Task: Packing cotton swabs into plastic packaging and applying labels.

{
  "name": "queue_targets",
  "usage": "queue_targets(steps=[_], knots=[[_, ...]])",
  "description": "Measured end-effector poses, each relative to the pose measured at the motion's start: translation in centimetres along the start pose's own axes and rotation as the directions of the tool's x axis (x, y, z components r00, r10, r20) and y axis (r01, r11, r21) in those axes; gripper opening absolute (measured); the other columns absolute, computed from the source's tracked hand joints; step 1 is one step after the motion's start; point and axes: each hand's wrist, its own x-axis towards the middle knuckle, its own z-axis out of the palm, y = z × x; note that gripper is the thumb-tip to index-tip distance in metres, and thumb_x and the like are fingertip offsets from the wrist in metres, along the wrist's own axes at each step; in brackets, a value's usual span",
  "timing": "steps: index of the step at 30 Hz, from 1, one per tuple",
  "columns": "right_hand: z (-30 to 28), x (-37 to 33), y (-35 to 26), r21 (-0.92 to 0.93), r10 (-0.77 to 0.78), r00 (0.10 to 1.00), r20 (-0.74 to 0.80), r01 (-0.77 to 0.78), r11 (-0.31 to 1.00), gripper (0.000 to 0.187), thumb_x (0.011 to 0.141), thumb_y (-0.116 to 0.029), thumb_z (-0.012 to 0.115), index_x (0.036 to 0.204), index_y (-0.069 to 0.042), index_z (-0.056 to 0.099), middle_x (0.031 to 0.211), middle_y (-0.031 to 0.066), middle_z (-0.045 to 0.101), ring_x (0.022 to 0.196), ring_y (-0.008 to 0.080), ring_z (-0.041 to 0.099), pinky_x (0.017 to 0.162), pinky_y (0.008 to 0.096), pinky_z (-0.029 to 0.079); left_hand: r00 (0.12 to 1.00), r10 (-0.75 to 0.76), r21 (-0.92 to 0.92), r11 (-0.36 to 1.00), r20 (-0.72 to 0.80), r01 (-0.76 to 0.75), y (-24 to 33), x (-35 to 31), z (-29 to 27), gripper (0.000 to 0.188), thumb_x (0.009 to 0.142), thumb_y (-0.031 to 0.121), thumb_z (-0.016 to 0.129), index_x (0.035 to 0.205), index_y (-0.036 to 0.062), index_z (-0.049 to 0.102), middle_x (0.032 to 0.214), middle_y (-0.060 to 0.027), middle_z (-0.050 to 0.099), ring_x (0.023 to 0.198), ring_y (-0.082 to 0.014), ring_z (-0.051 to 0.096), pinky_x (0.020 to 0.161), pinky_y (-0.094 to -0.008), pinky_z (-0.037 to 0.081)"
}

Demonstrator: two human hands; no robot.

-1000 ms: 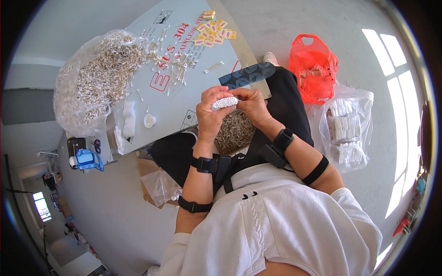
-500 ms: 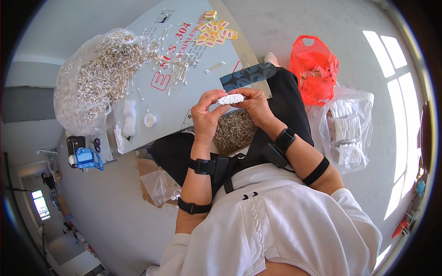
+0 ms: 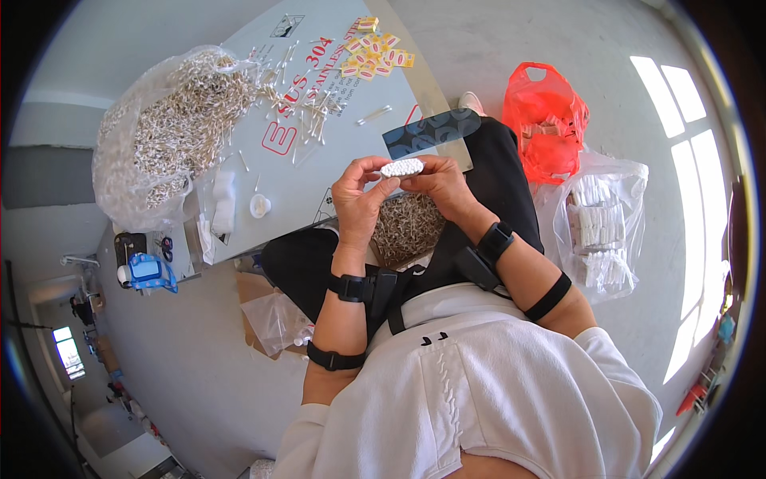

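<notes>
A bundle of cotton swabs (image 3: 402, 168) is held between both hands, its white tips packed together in an oval facing up. My left hand (image 3: 361, 190) pinches its left end with thumb and fingers. At the other end, the fingers of my right hand (image 3: 444, 184) close round it. Just below my hands, a box of loose cotton swabs (image 3: 405, 227) sits between my legs. Loose swabs (image 3: 313, 120) lie scattered over the table (image 3: 239, 195) ahead, beside a large clear bag of swabs (image 3: 187, 120).
Small yellow-and-white packets (image 3: 373, 57) lie at the table's far end. A dark patterned sheet (image 3: 427, 134) rests at its right edge. Left of my hands are a small white cup (image 3: 259, 206) and scissors (image 3: 167, 249). On the floor at right stand a red bag (image 3: 550, 120) and a clear bag of white bundles (image 3: 602, 223).
The bundle has tilted a little, so more of its tips face up. My hands stay in nearly the same place, both still gripping it.
</notes>
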Motion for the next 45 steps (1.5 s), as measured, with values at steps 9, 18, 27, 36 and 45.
queue_targets(steps=[9, 18, 27, 36, 45], knots=[[-0.2, 0.4, -0.3, -0.277, -0.254, 0.949, -0.184, 0.198, 0.940, 0.027, 0.075, 0.009, 0.067, 0.100, -0.001, 0.072, 0.088, 0.0018, 0.068, 0.080, 0.0100, 0.060, 0.074, 0.0222, 0.048, 0.993, 0.016, 0.029, 0.999, -0.120, -0.013, 0.8, -0.2, -0.7, 0.014, 0.080, -0.005, 0.062, 0.093, -0.0017, 0.065, 0.095, -0.0067, 0.068, 0.086, -0.0107, 0.062, 0.077, -0.0245, 0.046], [0.1, 0.2, -0.8, -0.484, -0.461, 0.876, -0.141, 0.345, 0.804, 0.025, 0.077, 0.008, 0.066, 0.100, -0.002, 0.072, 0.098, 0.0064, 0.064, 0.086, 0.0137, 0.065, 0.077, 0.0252, 0.052, 0.986, -0.043, 0.028, 0.998, -0.161, 0.048, 0.9, 0.0, -0.4, 0.006, 0.083, -0.002, 0.059, 0.086, -0.0035, 0.064, 0.080, -0.0038, 0.065, 0.077, -0.0093, 0.060, 0.073, -0.0229, 0.047], [0.8, -0.4, -2.0, -0.663, -0.536, 0.837, -0.107, 0.342, 0.666, 0.029, 0.077, 0.010, 0.064, 0.102, -0.003, 0.072, 0.103, 0.0078, 0.066, 0.092, 0.0141, 0.065, 0.081, 0.0255, 0.052, 0.982, -0.022, 0.123, 0.991, -0.189, 0.046, 0.7, 0.2, -0.4, 0.003, 0.080, -0.001, 0.063, 0.080, -0.0029, 0.065, 0.073, -0.0003, 0.062, 0.065, -0.0057, 0.054, 0.061, -0.0210, 0.042], [1.3, -0.7, -2.8, -0.733, -0.649, 0.760, -0.042, 0.418, 0.537, 0.030, 0.076, 0.009, 0.064, 0.101, -0.005, 0.072, 0.106, 0.0098, 0.067, 0.093, 0.0180, 0.066, 0.084, 0.0274, 0.052, 0.981, 0.042, 0.341, 0.940, -0.189, 0.026, 0.9, 0.4, -0.8, 0.003, 0.078, 0.000, 0.061, 0.077, -0.0015, 0.063, 0.065, -0.0003, 0.060, 0.056, -0.0054, 0.050, 0.053, -0.0224, 0.041], [0.5, -0.3, -2.6, -0.647, -0.615, 0.777, -0.132, 0.403, 0.648, 0.028, 0.075, 0.009, 0.064, 0.098, -0.005, 0.072, 0.104, 0.0087, 0.067, 0.089, 0.0188, 0.066, 0.080, 0.0280, 0.053, 0.990, -0.035, 0.614, 0.782, -0.136, 0.112, 1.5, 0.4, -4.2, 0.002, 0.074, 0.000, 0.060, 0.076, 0.0001, 0.061, 0.062, -0.0064, 0.060, 0.054, -0.0162, 0.055, 0.054, -0.0298, 0.046]])
